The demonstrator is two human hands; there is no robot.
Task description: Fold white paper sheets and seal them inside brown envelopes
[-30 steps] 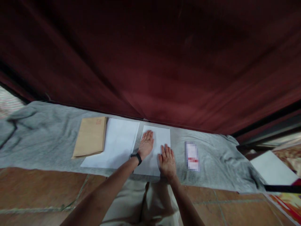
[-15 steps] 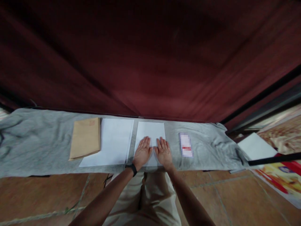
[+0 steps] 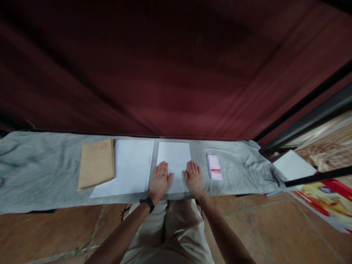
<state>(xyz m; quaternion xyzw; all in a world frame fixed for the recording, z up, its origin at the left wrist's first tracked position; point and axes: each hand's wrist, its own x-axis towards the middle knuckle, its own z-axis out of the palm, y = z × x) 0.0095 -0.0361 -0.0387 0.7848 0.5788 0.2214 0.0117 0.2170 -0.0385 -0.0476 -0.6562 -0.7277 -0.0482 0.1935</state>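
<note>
A white sheet of paper (image 3: 173,156) lies flat on the grey cloth (image 3: 49,165) in front of me. Flat across its left edge rests my left hand (image 3: 160,179), fingers stretched out, with a black band on the wrist. My right hand (image 3: 194,179) lies the same way over the right edge, palm down. Neither hand grips anything. To the left are larger white sheets (image 3: 133,168), partly covered by a stack of brown envelopes (image 3: 96,163). A small pale item with a red stripe (image 3: 215,167), blurred by pixels, lies right of my right hand.
Behind the narrow cloth-covered table hangs a dark red curtain (image 3: 165,91). On the right stand dark metal bars (image 3: 319,176), a white board or sheet (image 3: 294,165) and a colourful printed box or poster (image 3: 328,198). Brown floor tiles (image 3: 236,220) show below.
My hands have slid apart, the left one leftward and the right one slightly to the right, from near the paper's middle to its side edges. The camera view has shifted slightly.
</note>
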